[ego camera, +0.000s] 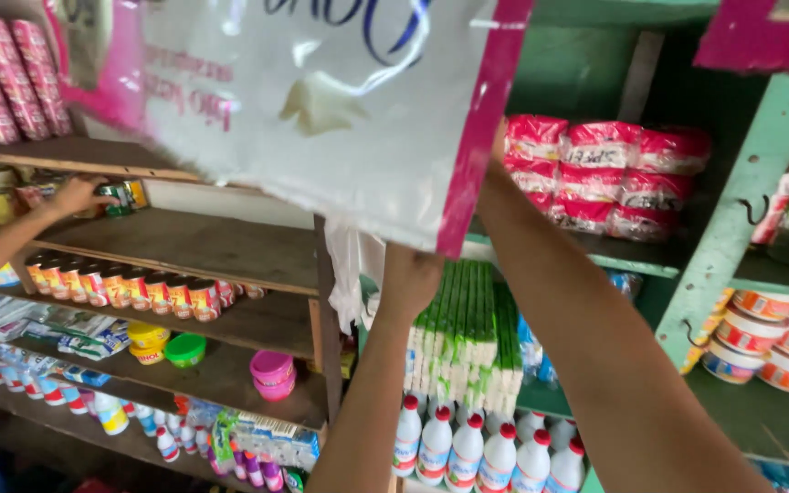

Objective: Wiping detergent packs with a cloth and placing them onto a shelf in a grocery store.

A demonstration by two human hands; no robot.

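I hold a big white plastic sack with pink edges (321, 100) up high in front of the shelves. My left hand (410, 279) grips its lower edge from below. My right hand (499, 144) is raised at the sack's pink right edge, and the sack hides most of its fingers. The sack is tilted and covers the top middle of the view.
Another person's hand (75, 194) reaches among cans (120, 197) on a wooden shelf at left. Rows of small tins (130, 290), pink packets (609, 173), green-white packs (463, 333), white bottles with red caps (481, 452) and tubs (769, 342) fill the shelves.
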